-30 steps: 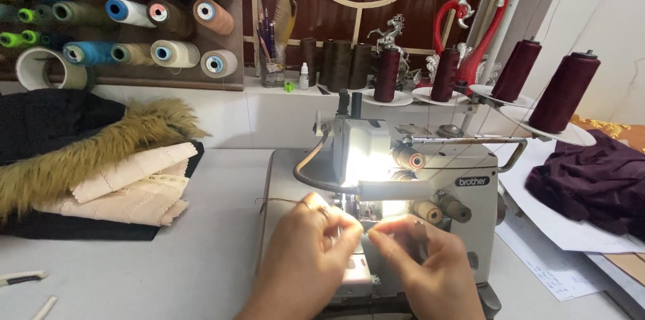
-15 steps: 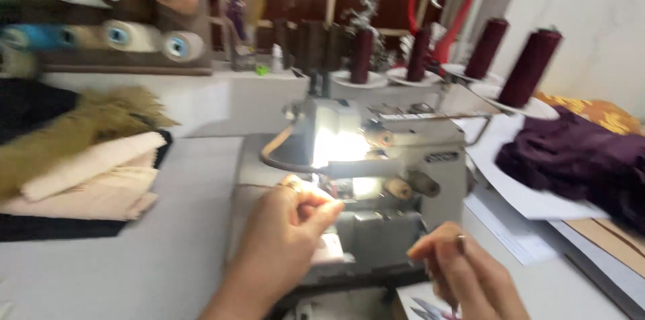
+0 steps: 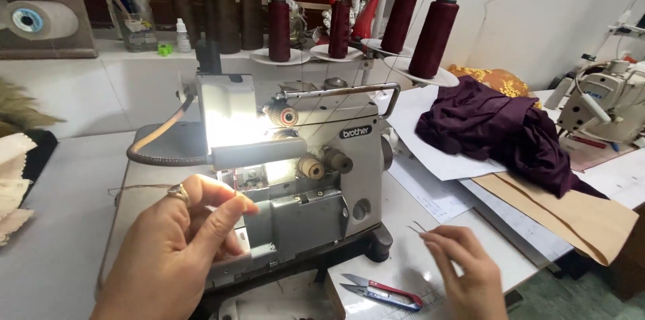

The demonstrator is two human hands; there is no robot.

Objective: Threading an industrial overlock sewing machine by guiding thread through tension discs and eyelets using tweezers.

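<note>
Maroon fabric (image 3: pixel 497 128) heaped on white paper sheets (image 3: pixel 420 115), right of centre. Brown pattern paper (image 3: pixel 571 209) under its edge. Four maroon thread cones (image 3: pixel 433 37) on stands behind. Second sewing machine (image 3: pixel 605 101) at far right. Fur-trimmed garment (image 3: pixel 17 111) and cream cloth (image 3: pixel 13 185) at left edge.

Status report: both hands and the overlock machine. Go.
Left hand pinching thread at sewing machine front. Right hand holding tweezers. Thread snips between hands.
</note>
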